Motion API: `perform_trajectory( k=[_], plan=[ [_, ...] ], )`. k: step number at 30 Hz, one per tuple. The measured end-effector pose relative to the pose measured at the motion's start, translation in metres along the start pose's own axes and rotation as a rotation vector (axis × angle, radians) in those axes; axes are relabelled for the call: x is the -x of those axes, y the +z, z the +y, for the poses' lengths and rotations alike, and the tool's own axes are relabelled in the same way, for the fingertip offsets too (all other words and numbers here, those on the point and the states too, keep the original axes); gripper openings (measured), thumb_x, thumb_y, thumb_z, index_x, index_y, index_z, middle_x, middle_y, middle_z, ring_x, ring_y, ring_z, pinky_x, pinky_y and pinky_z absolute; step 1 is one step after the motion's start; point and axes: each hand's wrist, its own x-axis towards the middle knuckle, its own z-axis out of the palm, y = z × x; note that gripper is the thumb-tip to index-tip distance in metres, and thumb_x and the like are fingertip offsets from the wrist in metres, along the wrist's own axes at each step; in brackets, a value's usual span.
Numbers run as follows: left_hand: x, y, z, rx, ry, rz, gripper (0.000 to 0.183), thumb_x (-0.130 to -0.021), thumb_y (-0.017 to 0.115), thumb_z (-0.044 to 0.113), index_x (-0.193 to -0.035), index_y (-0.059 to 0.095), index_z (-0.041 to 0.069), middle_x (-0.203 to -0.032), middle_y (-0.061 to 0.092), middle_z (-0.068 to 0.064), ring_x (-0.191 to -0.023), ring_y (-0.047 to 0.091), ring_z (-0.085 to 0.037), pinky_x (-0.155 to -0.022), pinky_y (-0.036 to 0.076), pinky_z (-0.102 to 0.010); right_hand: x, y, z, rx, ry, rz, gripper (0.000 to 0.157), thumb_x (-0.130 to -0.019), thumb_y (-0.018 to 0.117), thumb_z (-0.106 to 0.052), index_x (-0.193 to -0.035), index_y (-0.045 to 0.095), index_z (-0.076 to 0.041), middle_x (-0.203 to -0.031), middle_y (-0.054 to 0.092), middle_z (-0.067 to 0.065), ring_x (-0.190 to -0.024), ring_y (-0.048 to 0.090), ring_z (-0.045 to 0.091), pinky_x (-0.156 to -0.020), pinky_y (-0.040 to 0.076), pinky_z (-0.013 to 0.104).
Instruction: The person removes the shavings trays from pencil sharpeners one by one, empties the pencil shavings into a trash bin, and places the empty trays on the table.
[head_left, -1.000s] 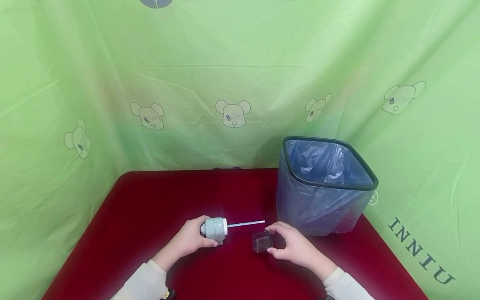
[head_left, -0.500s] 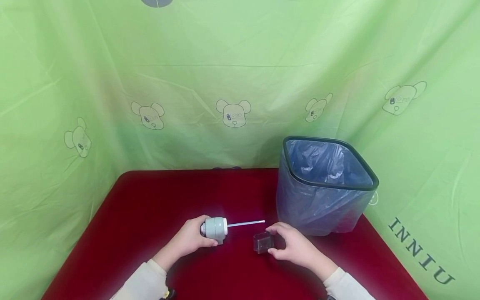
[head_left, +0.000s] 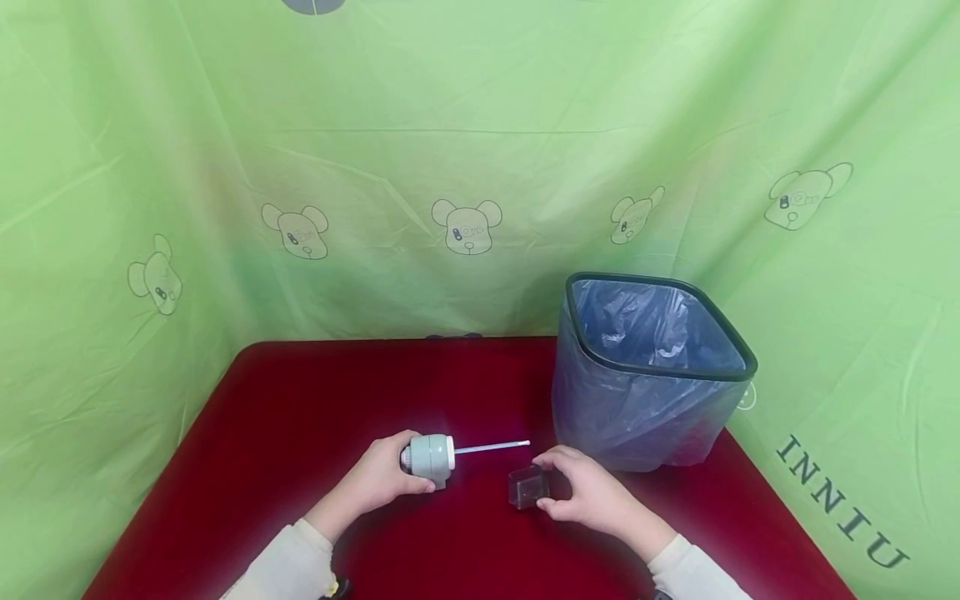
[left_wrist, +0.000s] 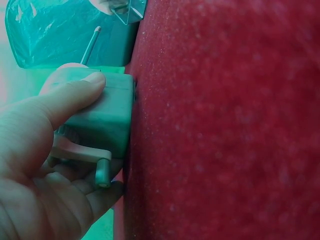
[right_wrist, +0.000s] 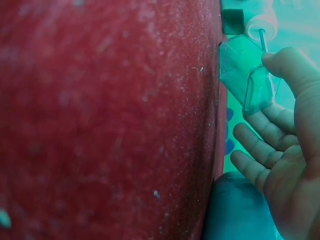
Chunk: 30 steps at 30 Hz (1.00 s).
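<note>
My left hand (head_left: 384,472) grips a pale green crank pencil sharpener (head_left: 430,457), which lies with its pencil side facing right. A pencil (head_left: 491,447) sticks out of its white ring toward the right. In the left wrist view the thumb presses the body, and the crank handle (left_wrist: 102,172) hangs near the palm. Between thumb and fingers, my right hand (head_left: 583,492) pinches a clear, smoky plastic shavings drawer (head_left: 527,487), just right of the sharpener and apart from it. The drawer's see-through walls show in the right wrist view; whether it touches the table, I cannot tell.
A bin (head_left: 630,417) lined with a bluish plastic bag and rimmed in black stands at the back right, just beyond my right hand. Dark red cloth covers the table (head_left: 322,392). A green printed curtain (head_left: 375,167) encloses the back and sides.
The drawer has turned slightly and shifted a little to the right in my right hand. My left hand, the sharpener and the pencil stay where they were.
</note>
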Motion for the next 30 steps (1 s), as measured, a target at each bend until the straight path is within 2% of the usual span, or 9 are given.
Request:
perform_trajectory(
  k=[9,30],
  plan=[
    [0.0008,-0.0007,0.0009,0.011,0.004,-0.004,0.065,-0.068,0.096,0.033,-0.122,0.064,0.013,-0.102,0.069,0.003,-0.087,0.062,-0.014,-0.077,0.053,-0.037,0.0004,0.0003,-0.0007,0.027,-0.02,0.006,0.051,-0.075,0.088,-0.025,-0.12,0.068,-0.011,-0.113,0.066,-0.007,-0.103,0.063,0.008,-0.091,0.054,0.034],
    [-0.0008,0.0007,-0.0025,0.006,0.006,-0.002,0.066,-0.068,0.096,0.035,-0.122,0.064,0.014,-0.1,0.069,0.004,-0.085,0.062,-0.013,-0.076,0.053,-0.036,0.0017,-0.0028,-0.0025,0.068,0.029,-0.055,0.053,-0.074,0.088,-0.029,-0.119,0.067,-0.011,-0.111,0.066,-0.006,-0.102,0.063,0.008,-0.092,0.054,0.035]
  ],
)
